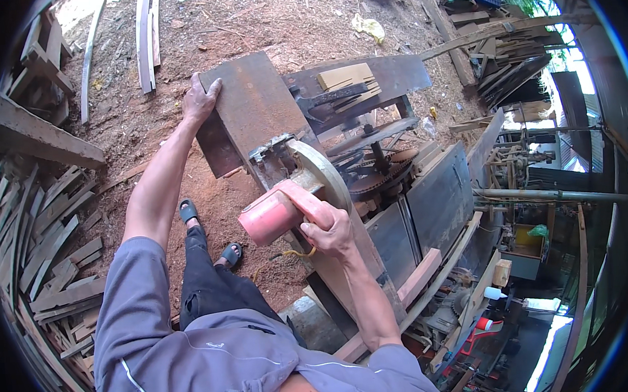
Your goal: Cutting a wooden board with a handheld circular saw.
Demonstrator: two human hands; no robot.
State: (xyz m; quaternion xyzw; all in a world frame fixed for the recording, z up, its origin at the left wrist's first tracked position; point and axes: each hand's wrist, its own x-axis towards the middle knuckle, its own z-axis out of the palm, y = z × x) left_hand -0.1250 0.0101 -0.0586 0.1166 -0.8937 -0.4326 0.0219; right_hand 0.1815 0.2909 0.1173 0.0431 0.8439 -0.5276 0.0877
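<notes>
A red power tool (267,218) with a cylindrical motor body sits over a long bench-like machine in front of me. My right hand (332,232) is wrapped round its pinkish-red handle (303,200). Beside the tool runs a curved pale rim (327,168). Farther off, my left hand (201,100) grips the left edge of a rusty flat metal plate (259,92), thumb on top and fingers along the side; some fingertips are hidden. A yellow cord (304,252) hangs below the tool.
Toothed metal wheels (380,175) stand right of the tool. A slotted wooden block (347,79) lies on the far metal surface. Piled timber strips (62,273) fill the left side, with loose boards (144,45) on the sawdust-covered ground. A clutter of tools (481,333) lies at lower right.
</notes>
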